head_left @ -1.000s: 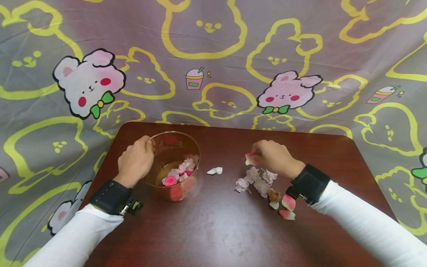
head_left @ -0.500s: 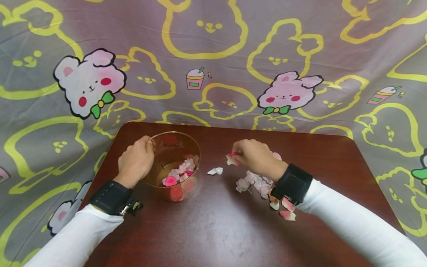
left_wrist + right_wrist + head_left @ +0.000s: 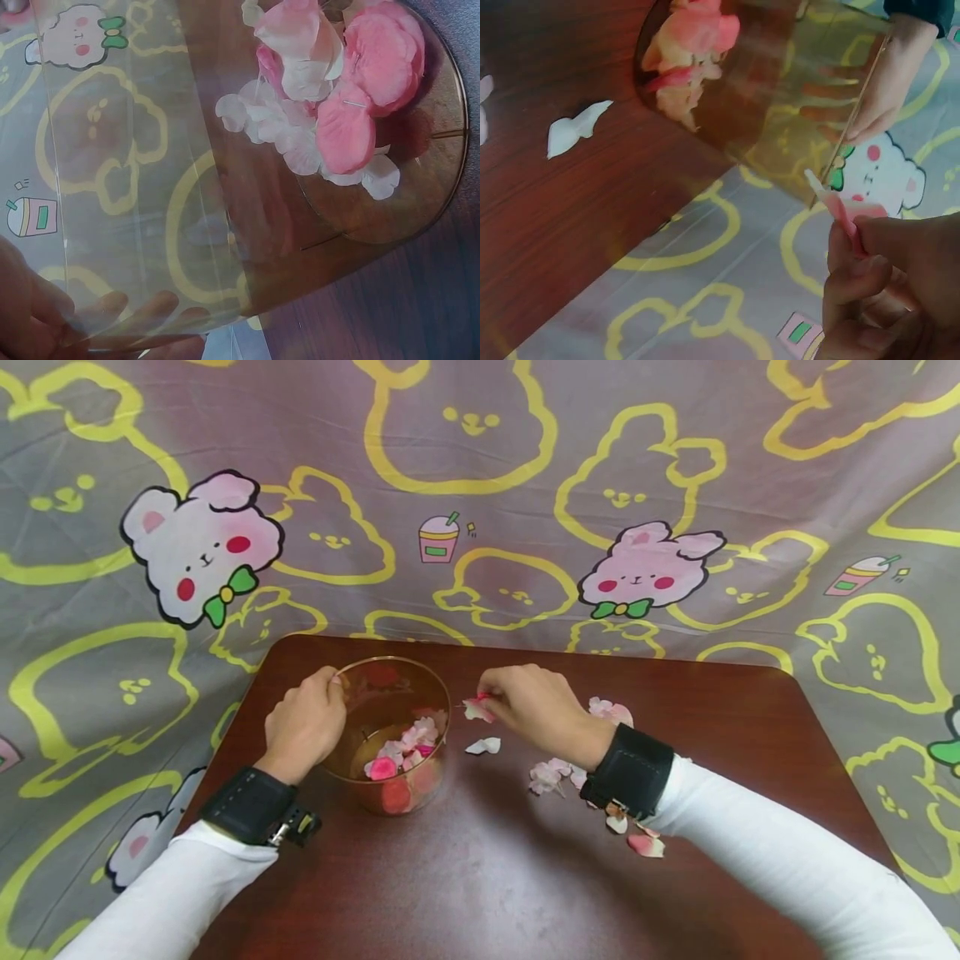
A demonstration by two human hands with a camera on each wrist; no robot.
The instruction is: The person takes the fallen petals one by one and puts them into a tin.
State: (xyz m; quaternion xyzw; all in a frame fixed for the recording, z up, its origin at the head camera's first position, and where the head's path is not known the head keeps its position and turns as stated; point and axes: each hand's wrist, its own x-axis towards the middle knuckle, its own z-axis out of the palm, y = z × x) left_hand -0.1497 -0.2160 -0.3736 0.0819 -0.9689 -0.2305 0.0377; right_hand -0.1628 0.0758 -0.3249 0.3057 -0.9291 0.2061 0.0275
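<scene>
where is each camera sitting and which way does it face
Head: worn on the head, looking forward and down at the brown wooden table; both hands and white sleeves show.
Left wrist: beside the clear amber plastic cup; left fingers on its wall.
Right wrist: faces that cup; right hand pinches a pink petal.
All views share the cup.

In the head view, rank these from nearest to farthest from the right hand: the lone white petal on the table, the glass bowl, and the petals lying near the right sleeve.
Measured from the right hand, which pinches a pink petal:
1. White petal, just below the fingertips, towards the person.
2. Glass bowl, to the hand's left, gripped by the left hand.
3. Petals by the sleeve, back past the wrist strap.
</scene>
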